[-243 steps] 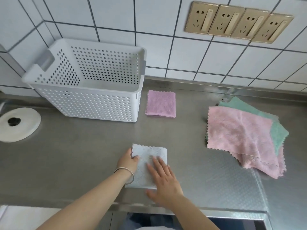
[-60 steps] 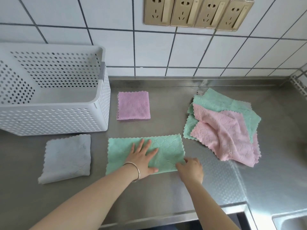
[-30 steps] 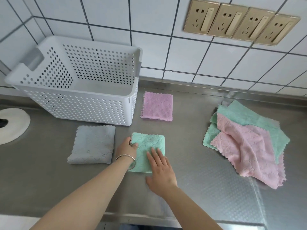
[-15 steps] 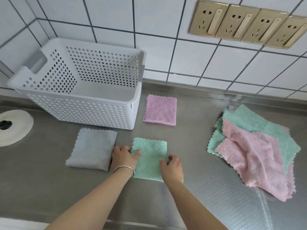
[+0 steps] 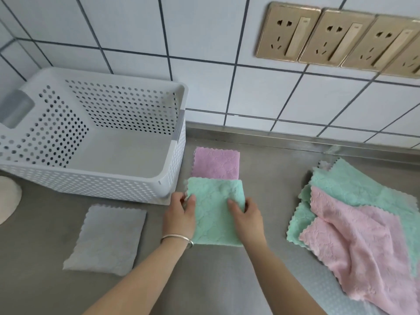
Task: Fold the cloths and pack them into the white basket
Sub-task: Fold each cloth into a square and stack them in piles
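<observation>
A folded green cloth (image 5: 214, 212) is held at both side edges, my left hand (image 5: 180, 214) pinching its left edge and my right hand (image 5: 246, 214) its right edge. Its far edge overlaps the near edge of a folded purple cloth (image 5: 217, 163) lying beside the basket. The white perforated basket (image 5: 168, 180) stands at the back left with nothing inside. A folded grey cloth (image 5: 106, 238) lies flat in front of the basket. At the right, unfolded pink (image 5: 354, 242) and green (image 5: 354, 183) cloths sit in a loose pile.
The steel counter (image 5: 227, 280) runs to a tiled wall with several gold wall sockets (image 5: 329, 35). A round white object (image 5: 6, 201) shows at the left edge.
The green cloth was folded from a long strip into a square. Both hands then gripped its sides and moved it away from me, up to the purple cloth.
</observation>
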